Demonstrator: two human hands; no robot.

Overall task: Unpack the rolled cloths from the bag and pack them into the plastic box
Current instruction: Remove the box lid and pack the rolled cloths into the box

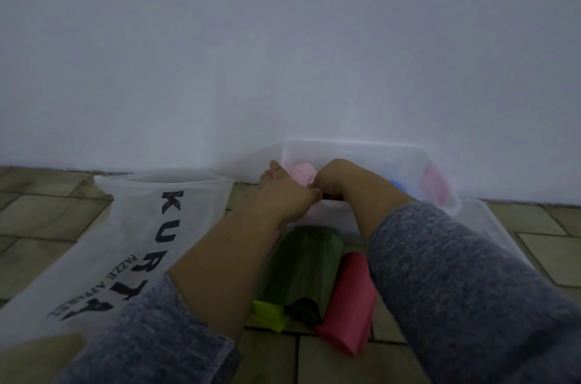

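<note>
The pale pink rolled cloth (302, 174), a soft, plump tube, sits in the clear plastic box (361, 149) at 12 o'clock, gripped between my left hand (283, 195) and my right hand (330, 178). The white printed plastic bag (135, 226) lies at 9 o'clock.

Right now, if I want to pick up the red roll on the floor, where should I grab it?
Probably round its middle, coming down from above. The red roll lies flat on the tiled floor, long and even, so fingers can wrap across it. The green roll and black cloth crowd its left side, so a sideways reach looks cramped.
</note>
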